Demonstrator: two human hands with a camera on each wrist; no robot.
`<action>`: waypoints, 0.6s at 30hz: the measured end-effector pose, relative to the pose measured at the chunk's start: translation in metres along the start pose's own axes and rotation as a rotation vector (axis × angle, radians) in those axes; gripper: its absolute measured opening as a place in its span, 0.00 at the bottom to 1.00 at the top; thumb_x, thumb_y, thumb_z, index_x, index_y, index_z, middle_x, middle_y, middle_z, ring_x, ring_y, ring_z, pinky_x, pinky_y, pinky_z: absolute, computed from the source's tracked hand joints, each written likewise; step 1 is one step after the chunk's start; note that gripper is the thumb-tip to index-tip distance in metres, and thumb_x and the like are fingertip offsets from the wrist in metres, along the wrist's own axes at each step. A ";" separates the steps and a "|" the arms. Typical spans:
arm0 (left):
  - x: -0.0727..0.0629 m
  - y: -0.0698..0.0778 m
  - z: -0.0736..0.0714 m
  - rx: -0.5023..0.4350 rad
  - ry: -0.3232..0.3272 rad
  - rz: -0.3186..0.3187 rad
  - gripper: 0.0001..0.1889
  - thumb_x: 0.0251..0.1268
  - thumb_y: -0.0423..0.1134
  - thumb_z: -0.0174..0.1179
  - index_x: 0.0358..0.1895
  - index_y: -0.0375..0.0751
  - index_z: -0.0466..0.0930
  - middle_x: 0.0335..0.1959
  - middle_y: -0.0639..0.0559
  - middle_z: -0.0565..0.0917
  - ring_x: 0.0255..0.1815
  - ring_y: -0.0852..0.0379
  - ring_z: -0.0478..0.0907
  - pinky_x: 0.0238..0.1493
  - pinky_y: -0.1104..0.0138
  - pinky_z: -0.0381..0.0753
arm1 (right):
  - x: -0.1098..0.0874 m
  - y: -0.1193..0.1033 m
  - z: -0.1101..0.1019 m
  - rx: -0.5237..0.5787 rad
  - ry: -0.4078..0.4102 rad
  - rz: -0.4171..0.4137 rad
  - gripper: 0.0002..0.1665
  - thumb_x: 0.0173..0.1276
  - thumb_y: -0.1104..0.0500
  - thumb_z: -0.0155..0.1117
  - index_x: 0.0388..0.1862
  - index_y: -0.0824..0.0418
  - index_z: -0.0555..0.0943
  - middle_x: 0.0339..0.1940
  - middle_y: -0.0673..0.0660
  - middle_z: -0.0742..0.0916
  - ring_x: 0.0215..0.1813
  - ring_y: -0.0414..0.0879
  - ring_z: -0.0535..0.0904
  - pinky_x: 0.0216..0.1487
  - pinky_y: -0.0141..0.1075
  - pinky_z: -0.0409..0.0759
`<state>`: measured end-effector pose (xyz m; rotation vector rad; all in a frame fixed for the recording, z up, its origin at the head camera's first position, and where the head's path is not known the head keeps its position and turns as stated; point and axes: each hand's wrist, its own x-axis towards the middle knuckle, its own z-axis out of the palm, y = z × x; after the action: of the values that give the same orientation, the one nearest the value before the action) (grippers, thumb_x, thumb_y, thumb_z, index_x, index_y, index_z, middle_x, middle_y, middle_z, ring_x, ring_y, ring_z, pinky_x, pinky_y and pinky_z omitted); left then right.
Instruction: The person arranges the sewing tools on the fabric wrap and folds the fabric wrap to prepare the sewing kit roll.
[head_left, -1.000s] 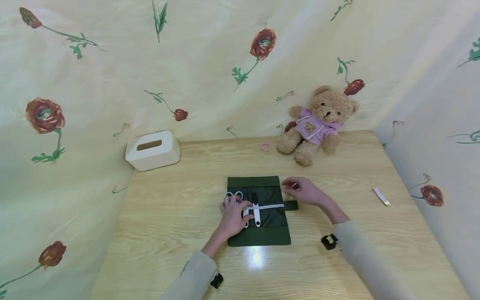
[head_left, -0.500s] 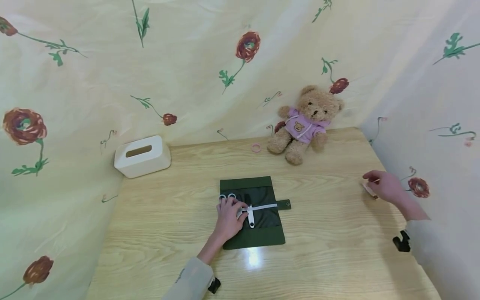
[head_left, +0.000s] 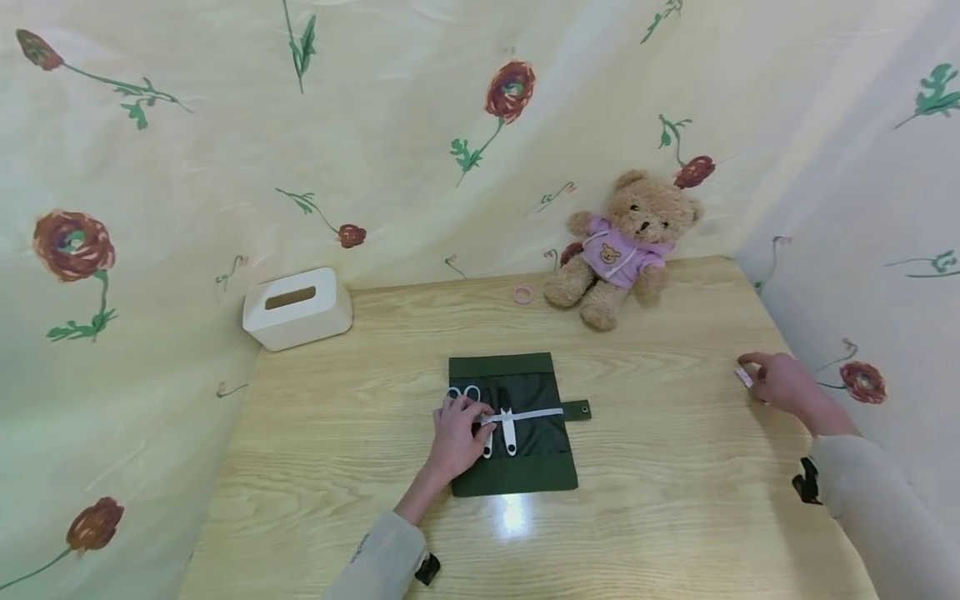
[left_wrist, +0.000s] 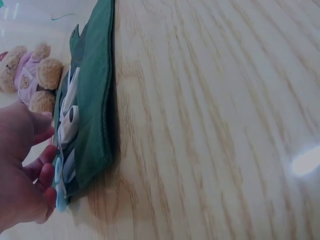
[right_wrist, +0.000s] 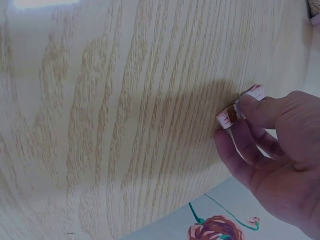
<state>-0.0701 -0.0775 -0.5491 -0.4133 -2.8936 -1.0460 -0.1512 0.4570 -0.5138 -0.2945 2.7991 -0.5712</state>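
A dark green roll-up pouch (head_left: 517,482) lies unrolled mid-table, a white elastic strap (head_left: 536,413) running across it. Under the strap sit scissors with white finger loops (head_left: 472,392) and two slim white-handled tools (head_left: 510,437) with dark upper ends. My left hand (head_left: 455,437) rests over the pouch's left side, thumb and fingers apart beside the scissors and strap. Far to the right, my right hand (head_left: 786,385) pinches a small folded measuring tape (right_wrist: 231,114) between thumb and fingers, close over the table. It is pink and white with printed marks and a brown patch.
A white tissue box (head_left: 298,310) stands at the back left. Toward the back right, a teddy bear (head_left: 624,250) in a purple hoodie leans on the flowered wall covering, a pink ring (head_left: 522,295) lying beside it. A buttoned tab (head_left: 577,409) sticks out from the pouch's right edge.
My right hand has moved from beside the pouch to the table's right side and taken hold of the measuring tape lying there. My left hand has stayed on the pouch.
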 end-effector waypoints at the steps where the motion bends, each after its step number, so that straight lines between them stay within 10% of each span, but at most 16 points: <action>1: 0.000 0.001 0.000 -0.001 -0.001 -0.002 0.07 0.63 0.38 0.69 0.43 0.44 0.86 0.40 0.49 0.77 0.46 0.48 0.67 0.45 0.53 0.61 | -0.001 0.000 0.000 0.005 -0.002 0.004 0.26 0.55 0.73 0.61 0.54 0.80 0.72 0.27 0.64 0.81 0.24 0.48 0.74 0.28 0.43 0.73; 18: 0.006 0.011 0.008 0.025 -0.040 0.053 0.09 0.65 0.39 0.68 0.47 0.45 0.85 0.43 0.48 0.76 0.47 0.47 0.66 0.46 0.52 0.61 | -0.011 -0.011 0.016 0.289 0.058 0.085 0.23 0.66 0.70 0.64 0.57 0.77 0.72 0.38 0.68 0.80 0.32 0.47 0.76 0.27 0.36 0.78</action>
<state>-0.0729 -0.0634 -0.5476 -0.5128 -2.9099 -1.0046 -0.1344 0.4441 -0.5210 -0.1005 2.7183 -0.9625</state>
